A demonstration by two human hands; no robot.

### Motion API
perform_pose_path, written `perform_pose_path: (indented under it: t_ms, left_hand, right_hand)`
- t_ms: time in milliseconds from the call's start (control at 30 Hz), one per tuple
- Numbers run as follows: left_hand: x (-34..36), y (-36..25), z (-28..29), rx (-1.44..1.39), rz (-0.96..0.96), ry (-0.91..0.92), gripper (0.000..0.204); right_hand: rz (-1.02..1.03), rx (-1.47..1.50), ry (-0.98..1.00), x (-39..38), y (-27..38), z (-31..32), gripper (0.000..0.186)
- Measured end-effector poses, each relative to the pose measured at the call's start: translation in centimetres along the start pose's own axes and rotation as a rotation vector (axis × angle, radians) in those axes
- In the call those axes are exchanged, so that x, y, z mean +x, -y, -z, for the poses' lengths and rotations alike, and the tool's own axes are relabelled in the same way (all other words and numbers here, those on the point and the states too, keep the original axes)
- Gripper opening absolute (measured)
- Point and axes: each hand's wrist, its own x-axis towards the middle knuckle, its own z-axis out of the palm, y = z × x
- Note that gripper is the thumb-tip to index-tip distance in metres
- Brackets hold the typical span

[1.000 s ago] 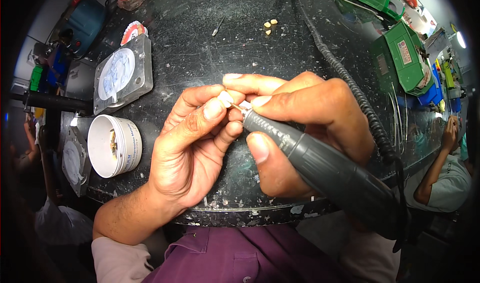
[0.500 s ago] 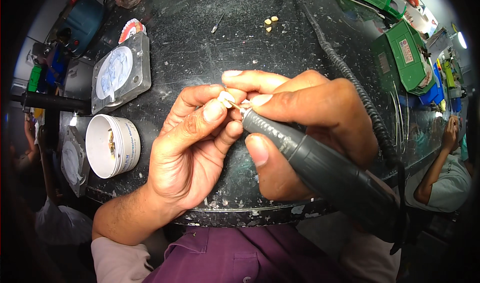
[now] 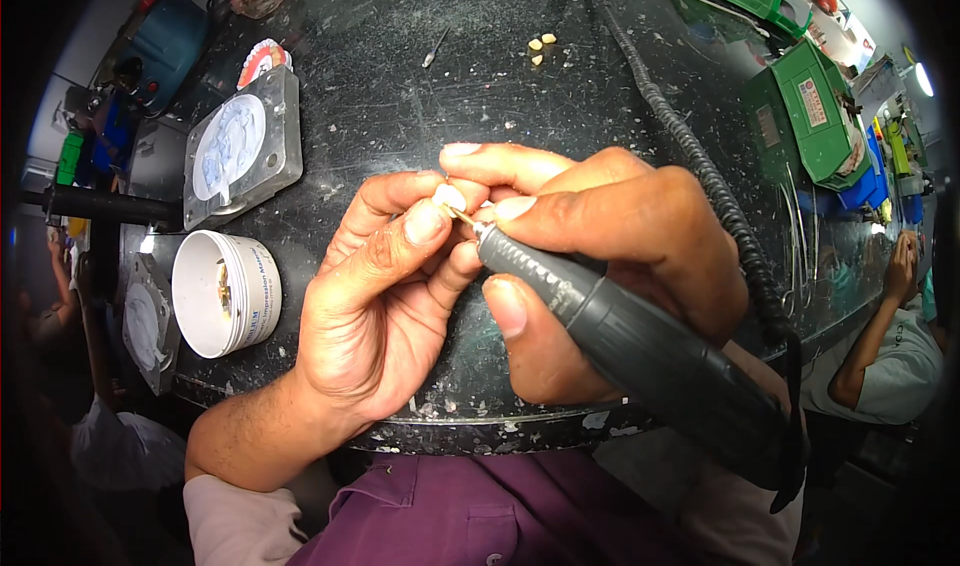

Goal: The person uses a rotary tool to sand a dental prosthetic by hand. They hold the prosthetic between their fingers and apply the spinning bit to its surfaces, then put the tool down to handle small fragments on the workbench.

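Between the thumb and fingertips of my left hand (image 3: 385, 276) is a small cream-white artificial tooth (image 3: 450, 198), partly hidden by the fingers. My right hand (image 3: 620, 236) is closed around a black rotary handpiece (image 3: 640, 336), held like a pen. Its thin metal bur (image 3: 463, 216) points up and left and meets the tooth. Fingertips of both hands touch or nearly touch around it. A coiled black cord (image 3: 690, 141) runs from the handpiece's rear end up along the right. Farther off on the bench lie several loose cream teeth (image 3: 537, 46).
To the left stand a white tub (image 3: 225, 296) and a grey metal flask half (image 3: 265, 131) with pale plaster. Behind it sits a pink and white denture model (image 3: 264, 62). A loose bur (image 3: 436, 48) lies far on the bench (image 3: 380, 96). Green bins (image 3: 810, 116) stand right; co-workers sit both sides.
My right hand and the handpiece have shifted slightly left, bringing the bur against a more upper part of the tooth. The left hand has barely moved.
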Motion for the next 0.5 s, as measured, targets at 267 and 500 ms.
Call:
perform_pose_path:
  t_ms: [267,500]
  left_hand:
    - [0.00,-0.02,-0.10,0.019,-0.001,-0.046,0.019]
    - [0.16,0.07,-0.05,0.051,0.004,-0.052,0.019]
  right_hand:
    - [0.002,0.002,0.018,-0.01,-0.05,0.18,0.021]
    - [0.103,0.004,0.088,0.68,-0.16,0.44,0.020]
